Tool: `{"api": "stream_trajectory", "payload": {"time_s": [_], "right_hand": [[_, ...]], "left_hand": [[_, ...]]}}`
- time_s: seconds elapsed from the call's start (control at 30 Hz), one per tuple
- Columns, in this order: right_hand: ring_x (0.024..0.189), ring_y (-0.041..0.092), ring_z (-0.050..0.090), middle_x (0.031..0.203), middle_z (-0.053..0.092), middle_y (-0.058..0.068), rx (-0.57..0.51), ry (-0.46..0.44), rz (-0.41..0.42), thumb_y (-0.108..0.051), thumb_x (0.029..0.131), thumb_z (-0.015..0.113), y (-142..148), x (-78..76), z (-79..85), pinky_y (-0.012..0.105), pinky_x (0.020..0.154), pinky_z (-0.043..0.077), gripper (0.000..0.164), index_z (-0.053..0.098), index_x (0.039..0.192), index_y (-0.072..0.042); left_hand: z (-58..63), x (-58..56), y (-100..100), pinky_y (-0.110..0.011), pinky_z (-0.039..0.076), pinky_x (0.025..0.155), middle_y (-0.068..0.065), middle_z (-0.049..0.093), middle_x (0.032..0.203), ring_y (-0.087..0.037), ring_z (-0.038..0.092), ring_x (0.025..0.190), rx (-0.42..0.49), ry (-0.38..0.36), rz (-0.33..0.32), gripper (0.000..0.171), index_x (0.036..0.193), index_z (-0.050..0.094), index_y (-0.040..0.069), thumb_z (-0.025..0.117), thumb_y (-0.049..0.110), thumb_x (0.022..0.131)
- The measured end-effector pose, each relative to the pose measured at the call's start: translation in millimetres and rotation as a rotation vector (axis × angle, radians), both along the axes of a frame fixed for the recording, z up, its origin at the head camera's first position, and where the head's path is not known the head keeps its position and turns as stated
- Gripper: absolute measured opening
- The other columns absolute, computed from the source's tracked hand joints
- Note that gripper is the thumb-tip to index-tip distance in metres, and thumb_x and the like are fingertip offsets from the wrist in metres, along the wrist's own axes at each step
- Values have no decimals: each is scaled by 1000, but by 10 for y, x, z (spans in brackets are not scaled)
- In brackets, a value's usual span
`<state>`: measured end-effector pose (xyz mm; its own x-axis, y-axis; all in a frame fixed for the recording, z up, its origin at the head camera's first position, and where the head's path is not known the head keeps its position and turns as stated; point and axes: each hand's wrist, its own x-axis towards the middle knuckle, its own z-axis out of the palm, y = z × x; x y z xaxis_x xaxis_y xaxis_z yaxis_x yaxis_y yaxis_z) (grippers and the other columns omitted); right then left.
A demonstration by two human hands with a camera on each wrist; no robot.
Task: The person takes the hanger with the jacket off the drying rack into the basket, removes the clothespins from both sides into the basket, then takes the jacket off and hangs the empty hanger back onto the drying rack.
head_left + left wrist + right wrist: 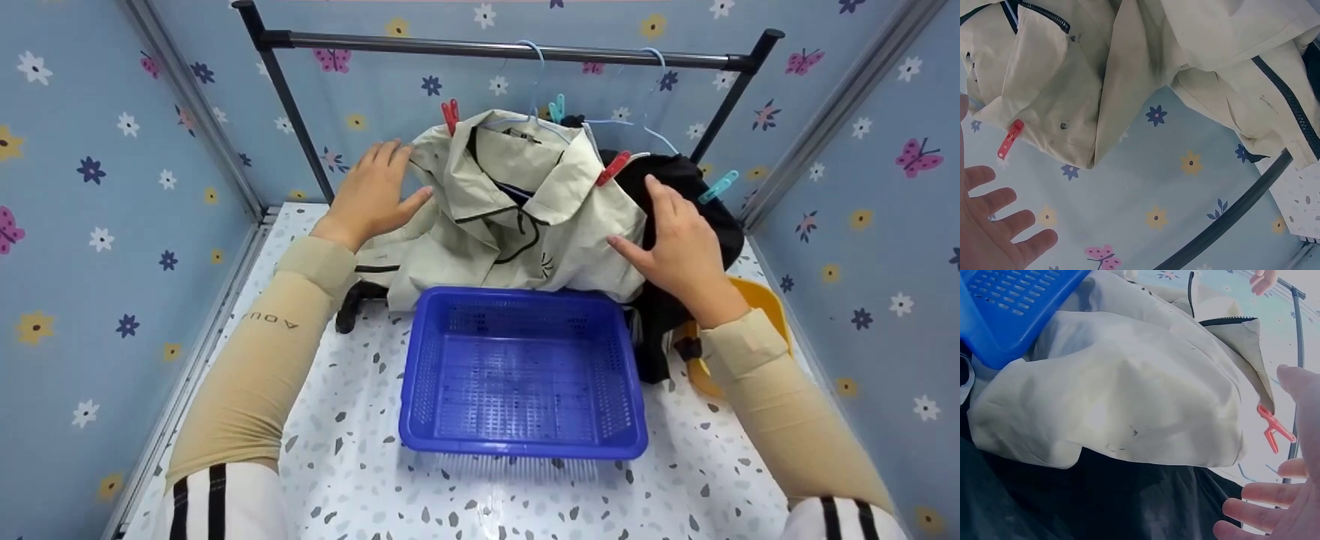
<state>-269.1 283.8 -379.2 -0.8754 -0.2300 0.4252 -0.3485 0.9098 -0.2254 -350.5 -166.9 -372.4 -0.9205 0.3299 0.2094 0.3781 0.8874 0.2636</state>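
Note:
A beige jacket (480, 247) with a black drawstring hangs on a light blue hanger (534, 82). Red clothespins pinch it at both shoulders: one clothespin (450, 117) on the left, another (613, 168) on the right. My left hand (373, 191) is beside the left shoulder, fingers spread, holding nothing; in the left wrist view its fingers are apart from the cloth. My right hand (679, 244) hovers by the right shoulder, fingers extended, also holding nothing. Behind that hand hangs a black garment (720, 217) on a second hanger, with a teal clothespin (718, 187) on it.
A blue plastic basket (525, 446) stands in front of the jacket on the speckled white table (352, 465). The hangers hook over a dark metal rail (450, 46). To the right, partly behind my forearm, is a yellow container (761, 300). Flowered walls enclose both sides.

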Motion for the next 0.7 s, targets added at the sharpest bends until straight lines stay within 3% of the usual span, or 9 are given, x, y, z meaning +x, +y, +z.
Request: {"api": "stream_trajectory", "payload": {"time_s": [0.43,0.7], "right_hand": [[143,51,52,164,48,25,-16,14,10,-51,97,80,-42,-81,148,67,116,46,95,37,166,-3],[142,50,53,162,51,25,-36,3,0,-50,98,79,-64,-101,166,69,113,47,91,39,165,-2]], "left_hand": [[221,-133,51,-61,26,133,-24,33,174,-44,29,163,63,4,4,78,169,31,2,51,52,112],[241,-228,69,-57,23,135,-21,31,176,-41,27,165,115,-31,18,80,170,29,4,49,55,112]]}}
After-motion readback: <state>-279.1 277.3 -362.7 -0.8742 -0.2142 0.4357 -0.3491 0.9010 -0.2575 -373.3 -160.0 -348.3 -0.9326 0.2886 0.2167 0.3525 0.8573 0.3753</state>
